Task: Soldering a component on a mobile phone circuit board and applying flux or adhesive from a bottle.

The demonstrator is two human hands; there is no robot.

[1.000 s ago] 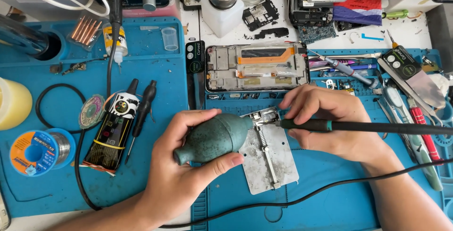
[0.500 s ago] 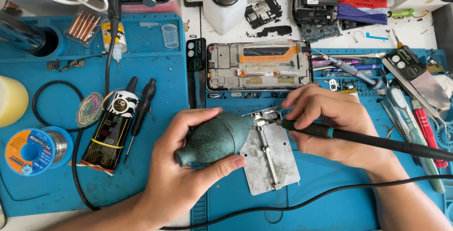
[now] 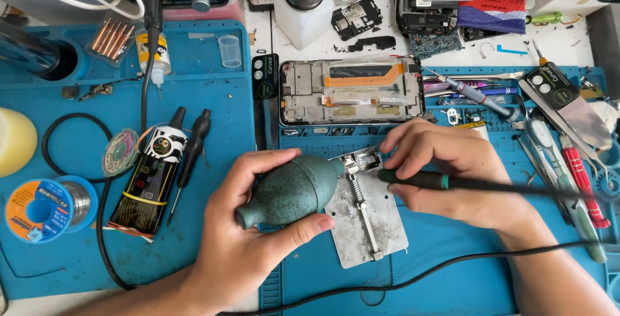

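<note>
A dull green rubber air-blower bulb [image 3: 294, 190] lay on its side, gripped around its fat body, its narrow end pointing toward a scuffed metal holder plate [image 3: 367, 216]. The plate lay flat and slightly skewed on the blue mat [image 3: 213, 90]. A dark soldering iron [image 3: 420, 179], green-collared, lay nearly level, its tip at the plate's top clamp.

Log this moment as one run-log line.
left hand: grips green blower bulb | right hand: holds soldering iron | both over metal plate | blue mat
</note>
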